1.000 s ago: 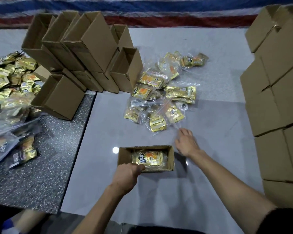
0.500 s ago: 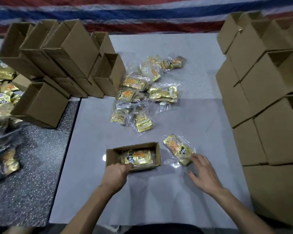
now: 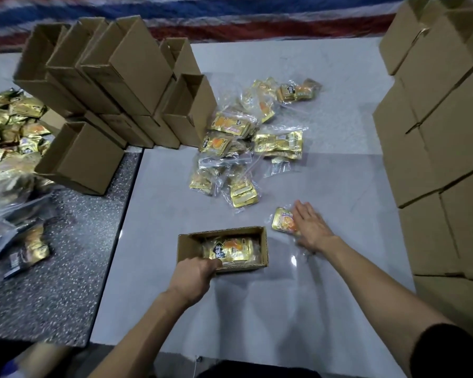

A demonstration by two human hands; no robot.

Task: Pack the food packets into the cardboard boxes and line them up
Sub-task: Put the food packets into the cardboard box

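An open cardboard box (image 3: 265,242) lies on the pale table in front of me with a gold and orange food packet (image 3: 231,249) inside. My left hand (image 3: 194,272) grips the box's near edge. Just right of the box a single gold packet in a clear bag (image 3: 283,223) lies flat, and my right hand (image 3: 311,226) rests on its right side with fingers straight. A loose pile of more packets (image 3: 246,148) lies beyond the box, mid table.
Empty open boxes (image 3: 115,85) lean stacked at the back left, one more (image 3: 79,159) on the speckled dark table. A heap of gold packets (image 3: 8,132) covers the far left. A tall wall of cardboard boxes (image 3: 443,148) stands along the right.
My right hand pulled one packet out of the pile toward the box and now lies flat on it. My left hand kept its grip on the box.
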